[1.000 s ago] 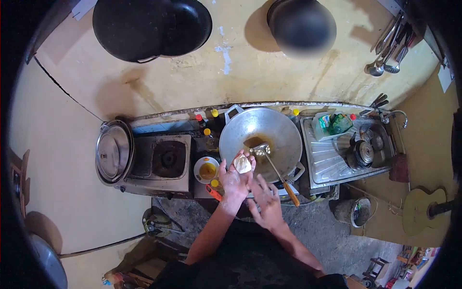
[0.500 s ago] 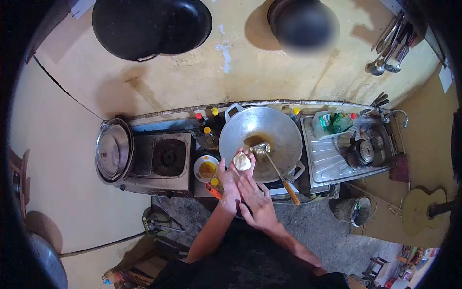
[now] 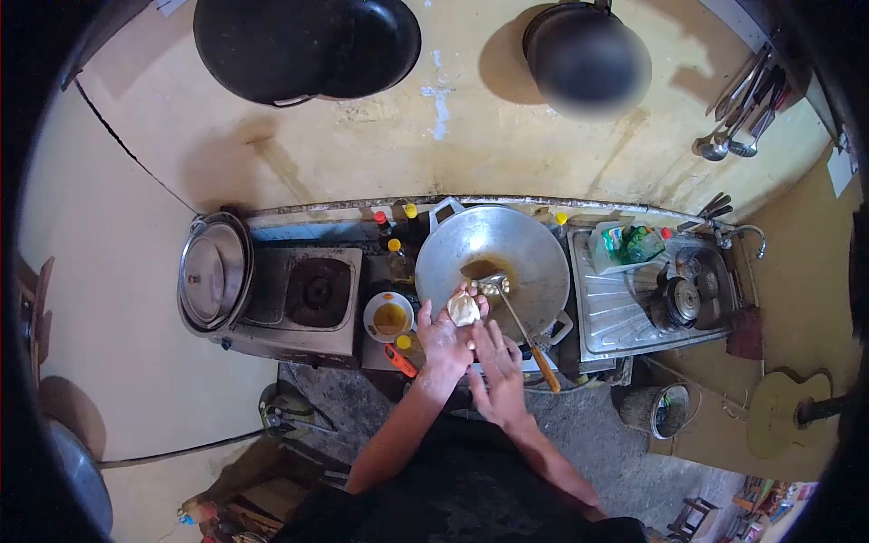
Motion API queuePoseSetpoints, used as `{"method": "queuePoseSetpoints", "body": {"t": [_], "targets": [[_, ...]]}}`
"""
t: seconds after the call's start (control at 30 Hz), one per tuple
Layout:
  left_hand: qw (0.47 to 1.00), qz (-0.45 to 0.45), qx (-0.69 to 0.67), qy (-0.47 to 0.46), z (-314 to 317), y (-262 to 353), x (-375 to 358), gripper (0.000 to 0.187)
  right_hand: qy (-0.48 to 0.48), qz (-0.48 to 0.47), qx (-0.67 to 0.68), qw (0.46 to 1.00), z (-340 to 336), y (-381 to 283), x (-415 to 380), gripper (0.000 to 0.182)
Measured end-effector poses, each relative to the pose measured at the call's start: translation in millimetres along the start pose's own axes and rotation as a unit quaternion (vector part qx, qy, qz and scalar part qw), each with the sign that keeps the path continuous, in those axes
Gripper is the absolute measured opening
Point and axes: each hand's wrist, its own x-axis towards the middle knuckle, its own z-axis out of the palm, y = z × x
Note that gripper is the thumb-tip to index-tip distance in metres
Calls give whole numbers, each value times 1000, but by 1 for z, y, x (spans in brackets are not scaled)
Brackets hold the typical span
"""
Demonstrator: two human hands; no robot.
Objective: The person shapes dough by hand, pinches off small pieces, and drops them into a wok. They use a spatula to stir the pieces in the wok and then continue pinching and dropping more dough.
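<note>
A pale, flattened lump of dough rests in my left hand, palm up, over the near rim of a big metal wok. The fingers curl up around the lump's far side. Close on its right, my right hand has its fingers stretched and apart, with nothing in them. Inside the wok lies some brown oil. A ladle with a wooden handle leans over the wok's near edge, small pale pieces by its bowl.
Left of the wok stand a bowl of yellow liquid, several bottles, an orange-handled tool and a stove. On the right is a steel sink holding a dark pot. A bucket stands on the floor.
My right hand has slid back off my left wrist, and its fingers have spread. The left hand with the dough has shifted slightly right. The whole view has tilted a little.
</note>
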Motion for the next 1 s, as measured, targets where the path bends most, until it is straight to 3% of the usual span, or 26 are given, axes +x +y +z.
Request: {"method": "queuePoseSetpoints", "body": {"t": [0.1,0.23,0.33,0.47,0.57,0.7,0.73,0.8,0.83,0.97,1.0], "targets": [[999,12,-29,-4,-4,-1,5,64,-36,-31,22,999,-5,-18,0,60],[999,28,-14,28,1,-1,4,63,-1,26,-10,1000,-2,1,-4,59],[998,45,26,22,-12,-1,20,61,6,15,-6,1000,0,-1,3,62],[993,106,60,11,-28,1,63,58,31,187,-75,979,12,56,-18,59],[985,119,121,26,-38,10,77,48,98,217,-25,971,-1,83,-30,48],[971,62,222,66,-16,9,55,35,183,248,59,949,-33,78,-24,35],[965,34,260,20,-11,8,45,36,198,258,81,942,-38,76,-22,34],[941,-22,330,-71,-5,6,26,39,175,281,136,934,-48,69,-16,31],[937,-44,342,-44,7,-2,16,44,160,282,188,927,-51,63,-11,30],[891,-119,419,-128,16,-9,-4,41,83,220,311,921,-66,33,15,28],[885,-114,438,-109,19,-13,-8,41,70,207,308,926,-67,31,18,28]]}}
